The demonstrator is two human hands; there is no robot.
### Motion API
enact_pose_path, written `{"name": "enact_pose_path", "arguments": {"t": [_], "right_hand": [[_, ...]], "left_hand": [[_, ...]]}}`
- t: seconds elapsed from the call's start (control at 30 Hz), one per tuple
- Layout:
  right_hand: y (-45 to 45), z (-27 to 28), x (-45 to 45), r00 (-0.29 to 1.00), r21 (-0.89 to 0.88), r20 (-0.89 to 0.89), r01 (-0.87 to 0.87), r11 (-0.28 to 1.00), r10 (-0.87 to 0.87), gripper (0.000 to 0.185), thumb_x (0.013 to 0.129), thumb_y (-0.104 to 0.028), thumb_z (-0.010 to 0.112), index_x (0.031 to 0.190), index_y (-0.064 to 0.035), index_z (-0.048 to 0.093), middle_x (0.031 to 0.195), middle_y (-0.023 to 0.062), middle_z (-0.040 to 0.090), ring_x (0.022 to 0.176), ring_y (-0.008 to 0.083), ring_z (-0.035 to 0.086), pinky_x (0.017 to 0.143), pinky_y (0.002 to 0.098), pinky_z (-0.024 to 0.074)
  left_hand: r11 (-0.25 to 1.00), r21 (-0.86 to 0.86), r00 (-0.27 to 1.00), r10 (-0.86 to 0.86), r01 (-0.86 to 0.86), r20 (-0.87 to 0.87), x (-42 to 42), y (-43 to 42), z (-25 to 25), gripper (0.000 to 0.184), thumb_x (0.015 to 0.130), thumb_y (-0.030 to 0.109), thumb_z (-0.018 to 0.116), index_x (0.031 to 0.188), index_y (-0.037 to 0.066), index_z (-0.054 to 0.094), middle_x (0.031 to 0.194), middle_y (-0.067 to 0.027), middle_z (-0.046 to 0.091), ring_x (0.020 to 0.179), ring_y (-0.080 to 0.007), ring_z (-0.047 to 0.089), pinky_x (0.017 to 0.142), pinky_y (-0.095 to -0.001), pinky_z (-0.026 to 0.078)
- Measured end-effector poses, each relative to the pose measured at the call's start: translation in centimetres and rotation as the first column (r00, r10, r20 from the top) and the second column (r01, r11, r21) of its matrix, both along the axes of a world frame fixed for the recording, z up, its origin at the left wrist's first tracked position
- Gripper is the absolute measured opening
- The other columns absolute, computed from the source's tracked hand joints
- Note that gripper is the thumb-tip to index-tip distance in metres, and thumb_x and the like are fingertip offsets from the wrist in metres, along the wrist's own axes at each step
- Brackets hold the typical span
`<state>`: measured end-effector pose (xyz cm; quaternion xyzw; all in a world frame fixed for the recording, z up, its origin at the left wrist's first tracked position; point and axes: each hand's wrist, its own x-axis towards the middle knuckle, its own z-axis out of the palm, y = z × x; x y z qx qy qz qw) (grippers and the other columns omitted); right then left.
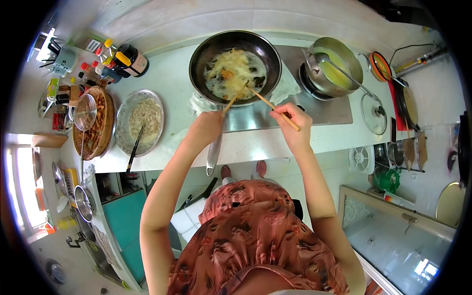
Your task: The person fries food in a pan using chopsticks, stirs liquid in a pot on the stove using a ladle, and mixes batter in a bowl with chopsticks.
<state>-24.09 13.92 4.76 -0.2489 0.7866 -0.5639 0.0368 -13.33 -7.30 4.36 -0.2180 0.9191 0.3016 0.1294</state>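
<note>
A dark wok (196, 81) stands on the stove side of the counter, with pale golden battered food (227, 69) frying in bubbling oil. My left hand (205, 129) is closed around one wooden chopstick (229, 104) at the wok's near rim, above the wok's metal handle (213, 156). In my right hand (295, 127) a second wooden chopstick (268, 103) is gripped, slanting left into the wok. Both tips come close together at the near side of the food. To the left, a metal bowl (121, 140) holds pale batter-coated pieces and dark chopsticks (133, 152).
A steel pot (314, 73) with a ladle (344, 74) sits on the right burner, beside a glass lid (373, 118). At left are a wicker basket (81, 147) of browned pieces, a strainer (85, 112) and sauce bottles (132, 60). A glass-panelled door (393, 231) stands lower right.
</note>
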Motion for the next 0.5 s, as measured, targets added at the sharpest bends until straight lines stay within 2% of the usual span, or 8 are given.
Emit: {"name": "enact_pose_path", "arguments": {"t": [0.1, 0.2, 0.4, 0.5], "right_hand": [[-0.3, -0.3, 0.1, 1.000, 0.062, -0.014, -0.007, 0.998, 0.008, 0.012, 0.075, -0.005, 0.070, 0.076, -0.0006, 0.058, 0.067, 0.0073, 0.058, 0.057, 0.0139, 0.051, 0.053, 0.0261, 0.0413], [-0.3, -0.3, 0.1, 0.998, 0.053, -0.069, 0.012, 0.999, -0.008, 0.012, 0.076, -0.005, 0.069, 0.076, -0.0005, 0.058, 0.066, 0.0078, 0.057, 0.056, 0.0149, 0.051, 0.053, 0.0271, 0.0407], [0.8, 0.9, -0.2, 0.987, 0.078, -0.123, 0.117, 0.990, -0.107, 0.011, 0.076, -0.005, 0.067, 0.076, -0.0007, 0.058, 0.066, 0.0083, 0.057, 0.055, 0.0164, 0.050, 0.053, 0.0280, 0.0412], [0.9, 1.6, -0.4, 0.990, 0.128, -0.107, 0.110, 0.986, -0.097, 0.011, 0.077, -0.006, 0.067, 0.076, -0.0005, 0.057, 0.067, 0.0085, 0.057, 0.055, 0.0172, 0.051, 0.053, 0.0290, 0.0416]], "left_hand": [[0.997, -0.054, 0.999, -0.047, 0.047, -0.004, 0.5, -0.5, -1.2, 0.019, 0.089, 0.013, 0.044, 0.094, 0.001, 0.058, 0.064, -0.0162, 0.061, 0.051, -0.0262, 0.061, 0.055, -0.0389, 0.049], [0.997, -0.058, 0.999, -0.042, 0.043, 0.009, 0.7, -0.4, -0.8, 0.021, 0.087, 0.014, 0.045, 0.085, -0.002, 0.058, 0.083, -0.0239, 0.062, 0.080, -0.0411, 0.062, 0.070, -0.0447, 0.052], [0.987, -0.141, 0.994, -0.086, 0.076, -0.063, 0.3, 0.5, 0.1, 0.018, 0.084, 0.009, 0.045, 0.089, -0.002, 0.058, 0.083, -0.0244, 0.062, 0.081, -0.0409, 0.062, 0.072, -0.0453, 0.051], [0.991, -0.112, 0.992, -0.079, 0.068, -0.097, -0.8, 1.9, 1.0, 0.016, 0.086, 0.009, 0.047, 0.094, 0.000, 0.058, 0.077, -0.0227, 0.061, 0.072, -0.0415, 0.060, 0.064, -0.0479, 0.048]]}}
